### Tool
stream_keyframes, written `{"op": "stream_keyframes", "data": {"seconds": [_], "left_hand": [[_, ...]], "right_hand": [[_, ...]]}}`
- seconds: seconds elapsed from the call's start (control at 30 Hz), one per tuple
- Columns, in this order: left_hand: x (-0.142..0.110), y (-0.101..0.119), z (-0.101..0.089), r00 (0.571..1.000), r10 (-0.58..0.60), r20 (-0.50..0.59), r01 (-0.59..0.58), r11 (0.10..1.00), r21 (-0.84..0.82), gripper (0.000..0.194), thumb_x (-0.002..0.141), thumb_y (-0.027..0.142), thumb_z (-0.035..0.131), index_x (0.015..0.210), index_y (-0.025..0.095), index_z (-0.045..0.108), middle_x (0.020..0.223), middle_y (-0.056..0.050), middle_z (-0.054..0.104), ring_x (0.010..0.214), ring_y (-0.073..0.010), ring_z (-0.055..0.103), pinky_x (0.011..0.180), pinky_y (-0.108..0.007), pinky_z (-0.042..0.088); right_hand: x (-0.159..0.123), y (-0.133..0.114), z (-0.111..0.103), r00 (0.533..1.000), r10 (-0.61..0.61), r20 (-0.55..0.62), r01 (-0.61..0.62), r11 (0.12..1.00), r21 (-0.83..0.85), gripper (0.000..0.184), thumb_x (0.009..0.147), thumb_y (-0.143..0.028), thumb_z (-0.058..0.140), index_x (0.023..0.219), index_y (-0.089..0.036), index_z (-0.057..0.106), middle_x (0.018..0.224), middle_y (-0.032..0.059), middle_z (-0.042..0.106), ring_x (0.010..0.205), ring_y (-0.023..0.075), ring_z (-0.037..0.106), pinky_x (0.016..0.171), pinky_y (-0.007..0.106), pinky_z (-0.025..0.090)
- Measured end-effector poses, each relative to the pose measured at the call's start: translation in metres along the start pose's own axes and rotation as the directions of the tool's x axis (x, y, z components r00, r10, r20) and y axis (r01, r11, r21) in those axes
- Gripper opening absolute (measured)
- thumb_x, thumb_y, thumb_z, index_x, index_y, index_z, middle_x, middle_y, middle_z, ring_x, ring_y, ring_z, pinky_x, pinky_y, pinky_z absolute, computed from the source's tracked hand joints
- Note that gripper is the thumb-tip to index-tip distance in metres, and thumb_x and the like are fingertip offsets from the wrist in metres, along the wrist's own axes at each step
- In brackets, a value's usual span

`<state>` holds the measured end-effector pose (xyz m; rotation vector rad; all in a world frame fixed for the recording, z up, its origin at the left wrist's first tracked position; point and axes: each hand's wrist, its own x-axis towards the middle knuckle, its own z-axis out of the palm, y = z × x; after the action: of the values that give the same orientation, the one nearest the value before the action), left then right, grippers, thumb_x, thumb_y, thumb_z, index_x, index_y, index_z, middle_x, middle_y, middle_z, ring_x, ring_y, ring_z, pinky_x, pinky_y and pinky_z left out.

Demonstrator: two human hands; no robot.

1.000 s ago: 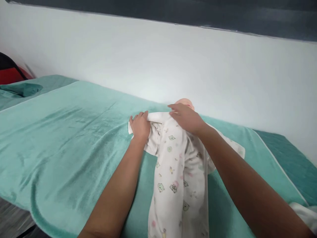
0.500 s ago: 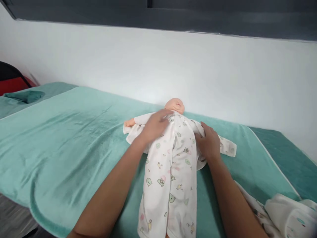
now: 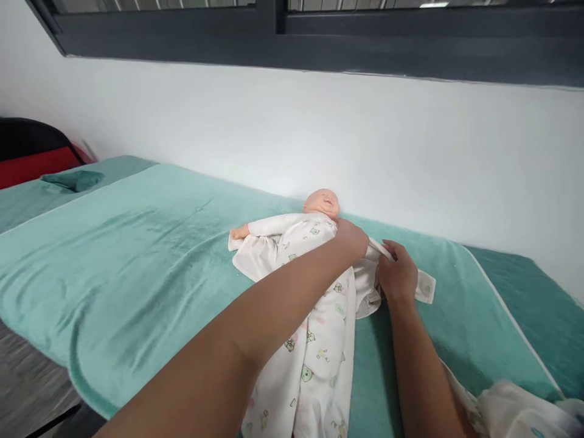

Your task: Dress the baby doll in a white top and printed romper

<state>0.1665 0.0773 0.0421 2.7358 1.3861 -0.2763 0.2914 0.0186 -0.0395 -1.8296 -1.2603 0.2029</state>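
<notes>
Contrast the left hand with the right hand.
The left hand is near the doll's head, its forearm crossing the patterned garment; the right hand is nearer the white cuff, its forearm beside the garment. Left fingertips are hidden; some right ones show. Both are bare.

The doll's head (image 3: 321,202) looks like smooth, softly shiny plastic; its printed garment (image 3: 326,340) is matt cloth, and the green cover (image 3: 150,243) seems plush, faintly glossy fabric.

I see a dark green bed (image 3: 524,280) spread with a light teal plush blanket (image 3: 150,261). On it, a plastic baby doll (image 3: 322,203) in white animal-print cotton clothing (image 3: 326,347) lies head at the far edge; bunched white cloth (image 3: 520,407) lies near right.
</notes>
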Motion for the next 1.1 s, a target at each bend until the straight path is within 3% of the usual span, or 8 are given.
{"op": "stream_keyframes", "data": {"seconds": [0.27, 0.47, 0.57, 0.7, 0.83, 0.93, 1.0, 1.1], "left_hand": [[-0.034, -0.014, -0.031, 0.994, -0.029, -0.102, 0.038, 0.995, 0.090, 0.048, 0.084, 0.009, 0.059, 0.131, 0.014, 0.064, 0.136, -0.019, 0.064, 0.127, -0.0358, 0.054, 0.102, -0.057, 0.041], [-0.059, -0.025, -0.042, 0.983, -0.122, -0.136, 0.132, 0.990, 0.060, 0.055, 0.082, 0.007, 0.061, 0.136, 0.013, 0.058, 0.136, -0.020, 0.061, 0.129, -0.0362, 0.052, 0.101, -0.056, 0.041], [-0.058, -0.026, -0.041, 0.980, -0.138, -0.145, 0.145, 0.989, 0.036, 0.054, 0.084, 0.009, 0.061, 0.137, 0.013, 0.058, 0.135, -0.021, 0.062, 0.128, -0.0365, 0.053, 0.101, -0.056, 0.042], [-0.040, -0.014, -0.030, 0.984, -0.126, -0.128, 0.123, 0.992, -0.032, 0.049, 0.087, 0.013, 0.060, 0.136, 0.014, 0.059, 0.136, -0.021, 0.062, 0.127, -0.0358, 0.055, 0.100, -0.056, 0.044], [-0.028, 0.001, -0.016, 0.993, -0.083, -0.085, 0.072, 0.989, -0.127, 0.040, 0.087, 0.017, 0.061, 0.127, 0.015, 0.065, 0.133, -0.020, 0.064, 0.126, -0.0347, 0.058, 0.099, -0.052, 0.045], [-0.046, -0.010, -0.009, 0.982, -0.057, -0.178, 0.018, 0.977, -0.212, 0.031, 0.090, 0.016, 0.055, 0.118, 0.015, 0.068, 0.126, -0.015, 0.068, 0.118, -0.0307, 0.063, 0.096, -0.046, 0.048], [-0.067, -0.033, 0.000, 0.956, -0.119, -0.269, 0.026, 0.945, -0.326, 0.031, 0.094, 0.019, 0.048, 0.118, 0.017, 0.067, 0.125, -0.012, 0.069, 0.113, -0.0272, 0.065, 0.092, -0.041, 0.050], [-0.097, -0.076, 0.022, 0.852, -0.312, -0.420, 0.042, 0.841, -0.539, 0.031, 0.099, 0.029, 0.043, 0.122, 0.023, 0.063, 0.132, -0.005, 0.067, 0.121, -0.0216, 0.061, 0.097, -0.034, 0.049]], "right_hand": [[0.007, 0.004, -0.010, 0.992, 0.098, -0.078, -0.079, 0.974, 0.210, 0.052, 0.067, -0.024, 0.048, 0.111, -0.018, 0.074, 0.101, 0.0100, 0.077, 0.091, 0.0257, 0.069, 0.084, 0.041, 0.053], [0.009, 0.010, -0.011, 0.942, 0.336, -0.025, -0.259, 0.770, 0.583, 0.049, 0.055, -0.022, 0.066, 0.103, -0.023, 0.073, 0.107, 0.0106, 0.077, 0.081, 0.0240, 0.070, 0.058, 0.032, 0.053], [0.011, 0.011, -0.010, 0.947, 0.320, 0.036, -0.258, 0.685, 0.681, 0.052, 0.052, -0.023, 0.070, 0.103, -0.022, 0.069, 0.115, 0.0101, 0.074, 0.093, 0.0267, 0.071, 0.061, 0.033, 0.056], [0.015, 0.017, -0.014, 0.970, 0.232, 0.070, -0.186, 0.532, 0.826, 0.056, 0.054, -0.021, 0.068, 0.110, -0.027, 0.062, 0.135, 0.0094, 0.066, 0.123, 0.0291, 0.064, 0.085, 0.041, 0.060], [0.015, 0.015, -0.014, 0.968, 0.215, -0.133, -0.029, 0.616, 0.787, 0.043, 0.056, -0.017, 0.055, 0.097, -0.026, 0.062, 0.120, 0.0058, 0.072, 0.123, 0.0264, 0.065, 0.106, 0.050, 0.051], [-0.001, -0.009, -0.002, 0.969, 0.049, -0.243, 0.130, 0.732, 0.669, 0.034, 0.065, -0.018, 0.053, 0.096, -0.022, 0.065, 0.108, 0.0066, 0.074, 0.112, 0.0252, 0.069, 0.108, 0.050, 0.049], [-0.019, -0.031, 0.009, 0.987, -0.145, -0.069, 0.159, 0.821, 0.549, 0.032, 0.077, -0.024, 0.057, 0.107, -0.022, 0.068, 0.118, 0.0075, 0.073, 0.114, 0.0249, 0.067, 0.106, 0.049, 0.049], [-0.044, -0.059, 0.022, 0.920, -0.302, 0.251, 0.173, 0.886, 0.429, 0.039, 0.092, -0.039, 0.055, 0.127, -0.027, 0.064, 0.139, 0.0061, 0.064, 0.131, 0.0236, 0.056, 0.114, 0.045, 0.043]]}}
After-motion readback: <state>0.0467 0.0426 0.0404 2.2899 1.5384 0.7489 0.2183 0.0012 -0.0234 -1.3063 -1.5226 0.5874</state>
